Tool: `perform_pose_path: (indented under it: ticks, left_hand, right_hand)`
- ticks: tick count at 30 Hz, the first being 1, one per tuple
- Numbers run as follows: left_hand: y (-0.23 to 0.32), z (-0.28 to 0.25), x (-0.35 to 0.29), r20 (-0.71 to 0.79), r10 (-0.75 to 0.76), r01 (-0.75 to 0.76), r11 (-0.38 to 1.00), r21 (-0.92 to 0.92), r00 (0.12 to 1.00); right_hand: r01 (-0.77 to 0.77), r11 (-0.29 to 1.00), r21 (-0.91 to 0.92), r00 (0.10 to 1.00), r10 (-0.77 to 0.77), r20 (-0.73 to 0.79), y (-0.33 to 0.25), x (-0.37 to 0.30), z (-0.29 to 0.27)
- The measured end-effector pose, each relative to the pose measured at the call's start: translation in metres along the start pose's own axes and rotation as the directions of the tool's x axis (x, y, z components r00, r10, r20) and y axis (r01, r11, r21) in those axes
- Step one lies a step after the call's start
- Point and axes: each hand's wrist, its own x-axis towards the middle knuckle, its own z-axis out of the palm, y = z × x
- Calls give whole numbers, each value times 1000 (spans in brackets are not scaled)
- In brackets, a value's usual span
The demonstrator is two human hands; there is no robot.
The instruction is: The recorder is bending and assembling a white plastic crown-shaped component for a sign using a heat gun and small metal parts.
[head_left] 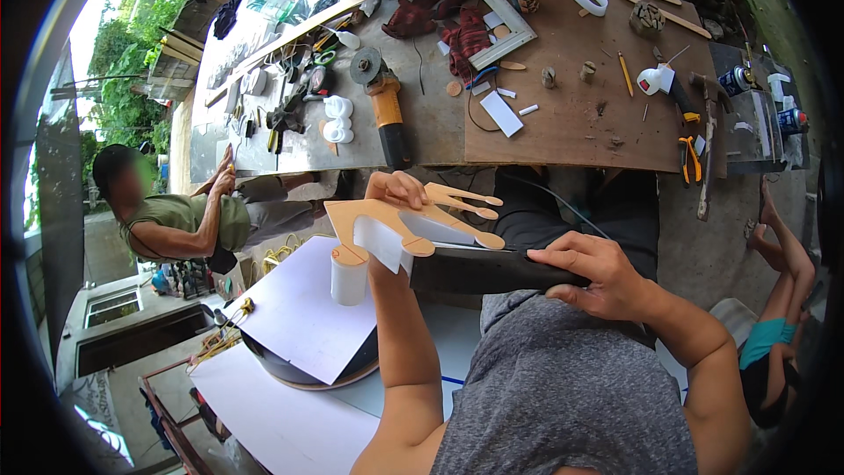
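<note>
My left hand (400, 186) grips a crown-shaped cutout (374, 209) from its far edge, held up in front of my torso. Its top face is tan and its deep side walls are white, with prongs ending in round knobs. From the right, my right hand (598, 277) pinches the end of a black flat strip (492, 273) between thumb and fingers. The strip's other end reaches the cutout's white wall, just below a prong. Whether the strip is attached there I cannot tell.
Across the far side stands a worktable (440, 141). On it lie an angle grinder (384, 105), a glue gun (673, 88), a hammer (710, 136), pliers (688, 161) and a pencil (625, 73). White sheets (308, 308) are at lower left. One person (185, 220) stands left; another (774, 334) is at right.
</note>
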Motion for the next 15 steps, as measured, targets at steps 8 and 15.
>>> perform_pose_path:
  ticks: [8,15]
  left_hand:
    - [0,10,-7,-100,-60,49,993,-104,993]
    - [-4,9,-6,-147,-49,26,988,-155,988]
  right_hand:
    - [-23,998,62,1000,24,-11,2,2,-1]
    - [-90,988,123,996,92,-12,-1,5,-3]
